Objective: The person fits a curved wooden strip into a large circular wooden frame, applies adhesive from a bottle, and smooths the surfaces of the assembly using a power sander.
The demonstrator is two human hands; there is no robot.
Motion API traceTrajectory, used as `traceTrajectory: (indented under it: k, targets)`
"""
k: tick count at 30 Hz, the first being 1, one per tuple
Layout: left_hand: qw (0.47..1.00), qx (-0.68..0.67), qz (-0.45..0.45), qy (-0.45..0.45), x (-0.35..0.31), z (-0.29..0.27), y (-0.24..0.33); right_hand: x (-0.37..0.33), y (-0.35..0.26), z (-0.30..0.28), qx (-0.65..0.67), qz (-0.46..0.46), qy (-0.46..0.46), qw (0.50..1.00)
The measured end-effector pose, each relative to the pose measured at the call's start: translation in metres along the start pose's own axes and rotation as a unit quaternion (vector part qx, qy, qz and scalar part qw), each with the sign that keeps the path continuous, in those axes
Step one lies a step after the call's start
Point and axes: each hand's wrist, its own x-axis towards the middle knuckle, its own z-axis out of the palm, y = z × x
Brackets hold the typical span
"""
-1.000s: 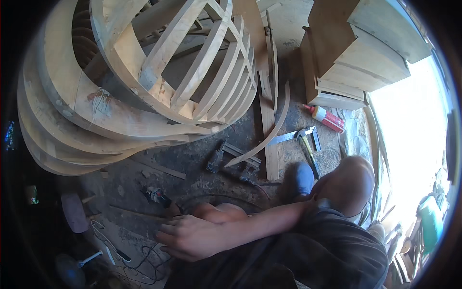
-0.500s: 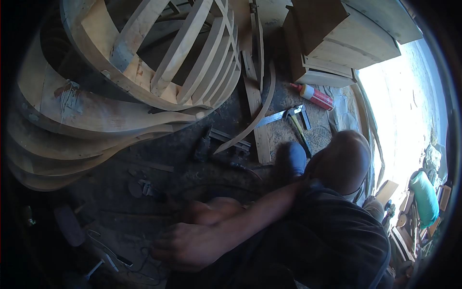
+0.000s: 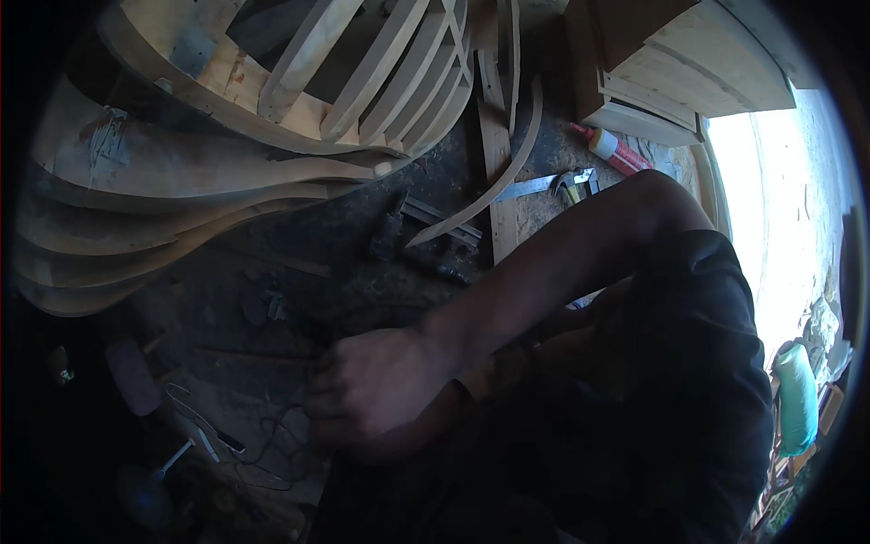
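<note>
My right arm reaches in from the right and crosses in front of me. It ends in my right hand point(image 3: 385, 381), closed with its fingers curled downward and slightly smeared. Whatever those fingers hold, if anything, is hidden in shadow. Just under that hand lies a dim, skin-toned shape, which may be part of my left hand point(image 3: 412, 442); its fingers do not show. Thin dark cables point(image 3: 276, 440) lie on the floor beside the right hand. Farther off is a dark power tool point(image 3: 388, 231), close to a metal rail point(image 3: 439, 220).
A large curved wooden frame with slats point(image 3: 362, 100) fills the upper left. Past my forearm lie a thin curved wooden strip point(image 3: 507, 177), a metal square point(image 3: 530, 187), a hammer point(image 3: 569, 188) and a red-and-white glue bottle point(image 3: 619, 151). Wooden boxes point(image 3: 698, 68) stand at the upper right.
My right hand has moved up and slightly right, and its elbow has risen, so the forearm now covers the knee and part of the hammer. The view has shifted somewhat.
</note>
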Motion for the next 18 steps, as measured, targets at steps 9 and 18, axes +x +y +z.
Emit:
traceTrajectory:
  k: [9,18]
  targets:
    - [0.99,0.142,-0.004,0.02,0.027,0.0,0.013,-0.251,0.121,-0.099,-0.159,0.427,-0.244,0.856]
    - [0.974,0.226,-0.005,0.025,-0.006,0.008,-0.008,-0.336,0.141,-0.094,-0.209,0.515,-0.344,0.757]
